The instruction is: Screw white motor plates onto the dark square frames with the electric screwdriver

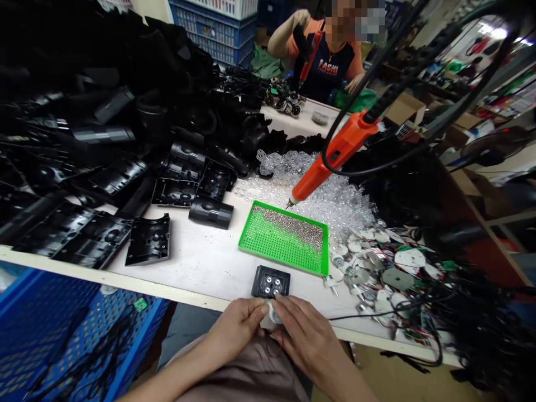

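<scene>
My left hand (234, 329) and my right hand (304, 335) meet at the near table edge, both pinching a small white round part (272, 314) between their fingertips. Just beyond them lies a black square housing (271, 282) with several round openings. Behind it sits a green perforated tray (268, 243) partly covered with small metal screws. An orange electric screwdriver (330, 159) hangs above the tray's far edge on a black cable.
Black plastic shells (104, 167) pile up on the left. Clear lenses (330, 201) and white circuit discs with wires (389, 268) lie to the right. A blue crate (62, 335) stands at lower left. Another person (330, 56) works across the table.
</scene>
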A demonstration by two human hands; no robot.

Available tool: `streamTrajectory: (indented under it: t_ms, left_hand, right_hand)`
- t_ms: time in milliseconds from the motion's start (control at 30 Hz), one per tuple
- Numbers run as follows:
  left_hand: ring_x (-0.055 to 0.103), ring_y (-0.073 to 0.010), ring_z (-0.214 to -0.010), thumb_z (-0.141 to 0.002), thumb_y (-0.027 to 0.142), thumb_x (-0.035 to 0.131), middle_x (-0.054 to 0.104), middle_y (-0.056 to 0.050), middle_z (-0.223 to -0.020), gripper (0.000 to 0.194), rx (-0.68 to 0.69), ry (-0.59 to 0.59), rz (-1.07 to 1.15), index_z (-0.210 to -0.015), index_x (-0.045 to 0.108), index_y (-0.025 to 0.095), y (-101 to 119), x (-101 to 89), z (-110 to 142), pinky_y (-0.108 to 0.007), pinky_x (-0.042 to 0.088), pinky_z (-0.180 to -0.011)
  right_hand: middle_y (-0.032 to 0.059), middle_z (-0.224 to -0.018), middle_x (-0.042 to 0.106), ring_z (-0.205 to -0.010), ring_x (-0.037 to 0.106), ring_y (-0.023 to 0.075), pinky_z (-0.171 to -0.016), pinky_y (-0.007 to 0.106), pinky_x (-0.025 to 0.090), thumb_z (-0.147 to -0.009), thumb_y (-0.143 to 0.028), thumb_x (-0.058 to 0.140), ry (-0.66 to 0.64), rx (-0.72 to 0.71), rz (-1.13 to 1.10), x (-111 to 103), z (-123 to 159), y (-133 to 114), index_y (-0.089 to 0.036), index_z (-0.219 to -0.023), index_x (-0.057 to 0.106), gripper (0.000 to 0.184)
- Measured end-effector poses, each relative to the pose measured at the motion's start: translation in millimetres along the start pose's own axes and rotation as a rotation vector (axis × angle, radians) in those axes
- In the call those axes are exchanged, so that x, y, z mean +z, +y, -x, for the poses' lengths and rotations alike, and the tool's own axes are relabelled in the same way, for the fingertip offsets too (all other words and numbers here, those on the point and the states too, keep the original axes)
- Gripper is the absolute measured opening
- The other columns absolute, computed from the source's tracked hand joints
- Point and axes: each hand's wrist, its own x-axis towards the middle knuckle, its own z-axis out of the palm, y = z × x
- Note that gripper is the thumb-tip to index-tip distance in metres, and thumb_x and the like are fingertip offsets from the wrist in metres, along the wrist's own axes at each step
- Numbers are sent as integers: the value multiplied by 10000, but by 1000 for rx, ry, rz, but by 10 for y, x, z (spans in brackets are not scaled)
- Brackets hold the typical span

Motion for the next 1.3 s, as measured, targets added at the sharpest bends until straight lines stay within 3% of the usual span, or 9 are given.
streamTrajectory:
  t_ms: [200,367,567,767,967,1133,1200,1300]
  left_hand:
    - [551,-178,-712,-910,539,403,623,-7,-729,450,53,52,-72,-796,621,163,114,-99,-112,-263,444,-689]
    - [540,-170,-678,-900,479,429,617,-11,-710,397,94,109,-164,-786,638,161,123,-195,-282,-256,436,-656]
    - [577,-151,-642,-909,413,437,696,-40,-888,366,104,112,-95,-1021,665,149,45,-222,-400,-252,454,-624]
    - [651,-227,-872,-909,376,462,739,-35,-870,328,157,201,-282,-1006,724,204,124,-231,-384,-293,491,-812]
    - [634,-246,-1033,-907,272,437,686,-91,-1122,378,184,404,-522,-1216,637,188,135,-343,-341,-366,488,-933]
    - [456,-247,-1305,-819,237,560,508,-100,-1410,566,331,293,-609,-1377,476,191,-15,-439,-265,-411,373,-1097]
    - [414,-270,-1340,-777,258,645,443,-107,-1471,686,331,232,-640,-1420,413,206,-62,-435,-254,-453,337,-1115]
    - [444,-299,-1309,-743,276,722,465,-109,-1457,744,308,212,-670,-1417,413,217,-101,-406,-279,-499,327,-1100]
  right_hand:
    - [122,-1260,627,-1166,584,228,-971,411,543,-907,-157,516,8,101,-225,-23,-160,120,-180,-1385,435,486]
    - [116,-1286,615,-1182,578,234,-979,439,536,-889,-141,516,44,112,-246,69,-257,248,-203,-1434,373,567]
    - [135,-1285,607,-1167,580,248,-974,445,529,-883,-158,532,49,130,-178,187,-273,287,-171,-1442,353,587]
    - [142,-1237,632,-1130,604,252,-957,445,535,-913,-189,509,77,131,-150,219,-289,284,-170,-1444,346,556]
    - [138,-1231,639,-1141,603,258,-964,447,533,-911,-226,531,58,164,-191,203,-302,337,-179,-1438,368,553]
    - [139,-1238,639,-1128,609,267,-943,458,536,-918,-255,538,45,227,-256,178,-309,427,-184,-1436,386,545]
    - [133,-1217,651,-1094,625,263,-928,455,542,-909,-283,558,30,271,-274,189,-305,464,-180,-1412,425,530]
    - [122,-1226,650,-1106,617,253,-947,439,532,-898,-301,580,-3,293,-298,207,-292,500,-173,-1387,455,520]
